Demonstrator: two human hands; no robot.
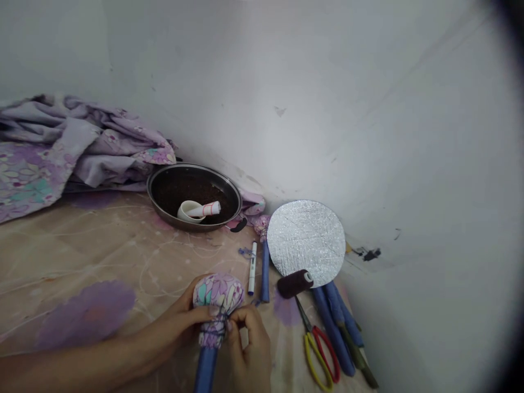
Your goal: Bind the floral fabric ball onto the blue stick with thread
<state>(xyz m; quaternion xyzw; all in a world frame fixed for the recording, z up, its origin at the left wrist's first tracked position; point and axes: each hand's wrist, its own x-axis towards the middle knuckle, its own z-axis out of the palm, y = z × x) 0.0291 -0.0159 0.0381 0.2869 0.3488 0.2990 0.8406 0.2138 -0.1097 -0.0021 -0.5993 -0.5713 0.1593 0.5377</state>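
My left hand [174,322] comes in from the lower left and cups a floral fabric bundle [219,292], which is round and pink-and-white. My right hand [249,349] pinches the gathered neck of that bundle from the near side. Below the neck runs a blue fabric-covered rod [205,371], held upright under the bundle. The fingers hide part of the neck, and I cannot tell what binds it. A dark brown thread spool [295,284] lies just right of my right hand.
Red-and-yellow scissors [321,355] and several blue rods [333,327] lie to the right, below a round silver foil disc [307,243]. A marker [252,267] and another blue rod [265,273] lie nearby. A dark pan [194,194] holds a white tape roll [190,211]. Crumpled floral cloth [61,147] and a wall border the patterned surface [82,256].
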